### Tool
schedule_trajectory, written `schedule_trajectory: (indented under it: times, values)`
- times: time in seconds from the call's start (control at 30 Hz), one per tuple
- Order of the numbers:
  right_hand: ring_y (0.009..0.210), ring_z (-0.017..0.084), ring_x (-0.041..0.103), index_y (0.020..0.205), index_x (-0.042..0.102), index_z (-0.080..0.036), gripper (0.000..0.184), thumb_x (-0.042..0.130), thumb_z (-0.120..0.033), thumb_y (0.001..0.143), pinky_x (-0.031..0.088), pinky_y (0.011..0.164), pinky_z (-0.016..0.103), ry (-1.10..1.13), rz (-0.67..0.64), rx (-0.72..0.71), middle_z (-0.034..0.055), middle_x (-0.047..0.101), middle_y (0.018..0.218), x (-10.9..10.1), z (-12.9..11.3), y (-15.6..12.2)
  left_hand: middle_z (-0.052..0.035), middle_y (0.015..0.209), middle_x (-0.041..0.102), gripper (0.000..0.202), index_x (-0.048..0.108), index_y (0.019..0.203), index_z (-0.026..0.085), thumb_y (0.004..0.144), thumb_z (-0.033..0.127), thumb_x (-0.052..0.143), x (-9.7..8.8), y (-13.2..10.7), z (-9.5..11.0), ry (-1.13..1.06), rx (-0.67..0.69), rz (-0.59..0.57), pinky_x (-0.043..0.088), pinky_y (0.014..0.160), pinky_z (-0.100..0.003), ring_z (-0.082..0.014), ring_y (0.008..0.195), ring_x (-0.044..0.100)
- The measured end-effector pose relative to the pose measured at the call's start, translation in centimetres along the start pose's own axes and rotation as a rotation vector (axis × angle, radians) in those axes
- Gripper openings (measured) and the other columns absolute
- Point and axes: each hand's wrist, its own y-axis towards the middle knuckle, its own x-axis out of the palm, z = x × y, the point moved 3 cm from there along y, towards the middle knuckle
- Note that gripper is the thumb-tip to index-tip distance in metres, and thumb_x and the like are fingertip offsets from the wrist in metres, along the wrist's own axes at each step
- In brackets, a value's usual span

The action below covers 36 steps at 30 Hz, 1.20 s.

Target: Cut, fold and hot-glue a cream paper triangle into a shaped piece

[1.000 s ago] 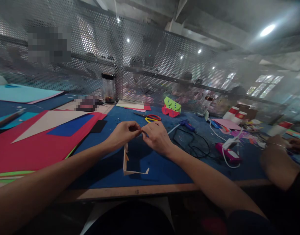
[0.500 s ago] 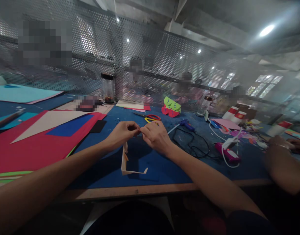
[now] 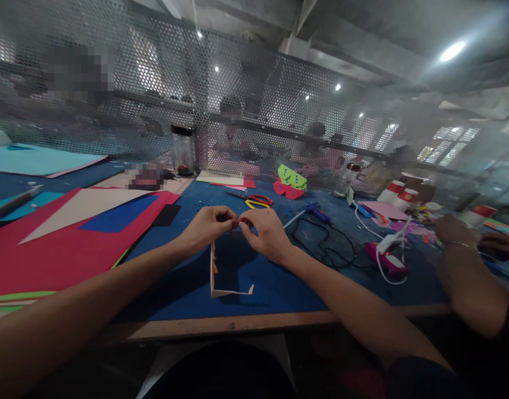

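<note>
My left hand (image 3: 210,226) is closed, thumb and fingers pinched together above the blue table top. From beneath it hangs a folded cream paper strip (image 3: 213,277), bent at right angles, with a small orange piece along its upright part. The strip's lower leg runs to the right and ends in a short upturned flap. My right hand (image 3: 265,233) is also closed in a pinch, its fingertips meeting those of the left. What lies between the fingertips is too small to make out.
Scissors (image 3: 254,199) and green and red paper masks (image 3: 291,182) lie beyond my hands. A blue glue gun (image 3: 318,213) with a black cord and a pink power strip (image 3: 385,259) sit to the right. Red paper (image 3: 88,255) covers the left. A co-worker's arm (image 3: 471,277) rests at far right.
My right fingers have shifted and curled, and a dark bit that showed above them is out of sight. The hanging strip has swung slightly right. The co-worker's arm has moved.
</note>
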Motion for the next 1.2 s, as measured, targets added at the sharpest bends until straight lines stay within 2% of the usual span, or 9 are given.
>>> schedule_trajectory:
  times: [0.23, 0.43, 0.77, 1.0, 1.2]
  values:
    - [0.091, 0.020, 0.072, 0.106, 0.066, -0.024, 0.006, 0.064, -0.022, 0.101, 0.045, 0.091, 0.034, 0.157, 0.027, 0.080, 0.0016, 0.077, 0.097, 0.6, 0.6, -0.1, -0.0011, 0.074, 0.073, 0.018, 0.075, 0.081, 0.019, 0.074, 0.035, 0.070, 0.0, 0.3, -0.9, 0.008, 0.014, 0.005, 0.048, 0.069, -0.030, -0.0170, 0.071, 0.065]
    - [0.080, 0.017, 0.072, 0.101, 0.064, -0.024, 0.005, 0.064, -0.021, 0.097, 0.049, 0.085, 0.030, 0.285, 0.031, 0.141, -0.0016, 0.074, 0.086, 0.9, 0.9, 0.0, -0.0013, 0.074, 0.073, 0.019, 0.075, 0.082, 0.019, 0.076, 0.036, 0.069, 0.1, 0.1, -0.5, 0.008, 0.011, 0.003, 0.049, 0.070, -0.030, -0.0174, 0.072, 0.066]
    - [0.082, 0.018, 0.073, 0.101, 0.062, -0.023, 0.009, 0.066, -0.022, 0.093, 0.053, 0.082, 0.031, 0.367, 0.044, 0.257, -0.0002, 0.074, 0.088, 1.4, 1.4, -0.1, -0.0008, 0.076, 0.073, 0.021, 0.076, 0.082, 0.019, 0.080, 0.040, 0.070, 0.0, 0.0, -0.4, 0.032, 0.046, 0.000, 0.047, 0.071, -0.030, -0.0175, 0.074, 0.065]
    - [0.084, 0.018, 0.075, 0.101, 0.065, -0.023, 0.007, 0.068, -0.021, 0.095, 0.053, 0.084, 0.031, 0.367, 0.038, 0.255, 0.0009, 0.077, 0.089, 1.4, 1.5, -0.1, -0.0002, 0.074, 0.073, 0.023, 0.076, 0.081, 0.018, 0.079, 0.042, 0.073, -0.1, 0.1, -0.4, 0.046, 0.045, 0.007, 0.046, 0.071, -0.029, -0.0176, 0.074, 0.064]
    - [0.083, 0.018, 0.073, 0.097, 0.066, -0.022, 0.004, 0.070, -0.021, 0.096, 0.052, 0.082, 0.029, 0.331, 0.061, 0.219, 0.0003, 0.076, 0.088, 1.2, 1.5, -0.1, -0.0025, 0.080, 0.077, 0.024, 0.078, 0.085, 0.019, 0.081, 0.042, 0.072, 0.0, 0.0, -0.6, 0.039, 0.034, 0.003, 0.051, 0.074, -0.030, -0.0181, 0.077, 0.068]
